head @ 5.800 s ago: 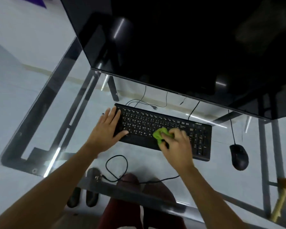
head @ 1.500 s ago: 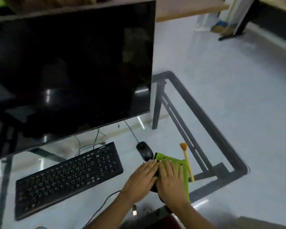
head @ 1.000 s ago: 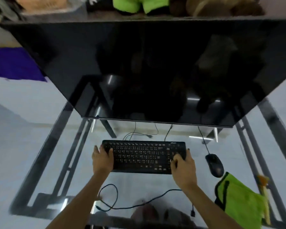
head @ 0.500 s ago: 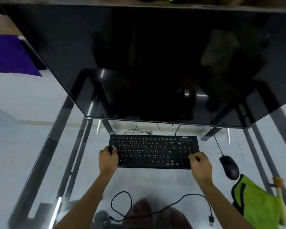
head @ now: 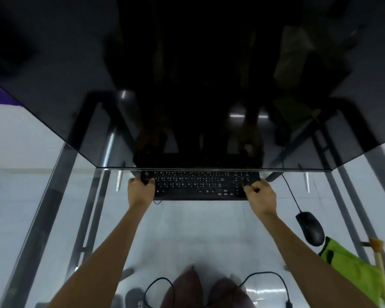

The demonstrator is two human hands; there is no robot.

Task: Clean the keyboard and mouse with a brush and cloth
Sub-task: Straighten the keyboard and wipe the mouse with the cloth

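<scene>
Both hands clamp the keyboard [head: 198,185] ends: left hand [head: 141,189], right hand [head: 261,195]. Slide it level toward the desk's [head: 198,230] far edge, cable slack.

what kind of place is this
Most likely a computer desk in a home or office: a large dark monitor stands over a black keyboard, with a wired mouse beside it, all on a glass-topped table.

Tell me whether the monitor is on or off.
Apparently off: the monitor screen is uniformly dark, showing only reflections of the desk frame and the hands gripping the keyboard.
</scene>
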